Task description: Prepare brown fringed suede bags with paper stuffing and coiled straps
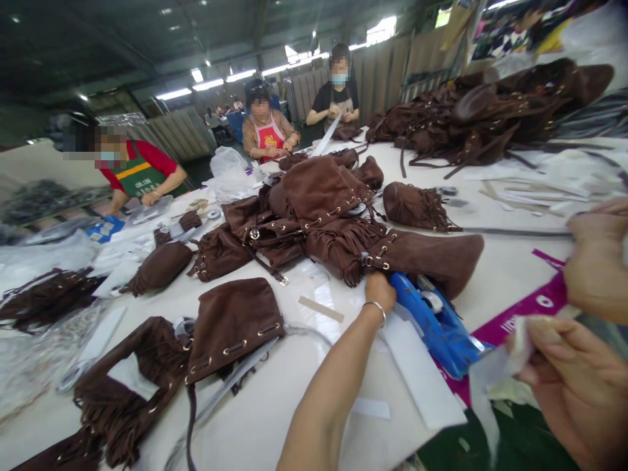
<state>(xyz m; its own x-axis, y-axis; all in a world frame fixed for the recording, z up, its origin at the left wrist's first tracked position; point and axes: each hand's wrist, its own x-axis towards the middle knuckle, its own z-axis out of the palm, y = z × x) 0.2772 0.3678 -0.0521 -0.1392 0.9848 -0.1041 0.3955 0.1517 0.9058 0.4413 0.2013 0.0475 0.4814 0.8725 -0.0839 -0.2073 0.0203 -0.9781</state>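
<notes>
My left hand (380, 292), with a bangle on its wrist, reaches to the edge of a brown fringed drawstring bag (426, 255). Its fingers are hidden beneath the bag, so their grip does not show. Just right of this hand lies a blue tape dispenser (434, 327) with a roll in it. At the lower right, my right hand (574, 379) pinches a crumpled whitish, translucent strip (483, 392) that hangs down from the fingers. A white flat sheet (422, 373) lies between my left forearm and the dispenser.
Brown bags (318, 186) are heaped mid-table, with a larger pile (490, 118) behind. More bags (235, 320) lie at left. Another person's hand (596, 255) is at the right edge by a strap. A purple printed band (520, 307) crosses the table edge. Several co-workers (267, 127) stand opposite.
</notes>
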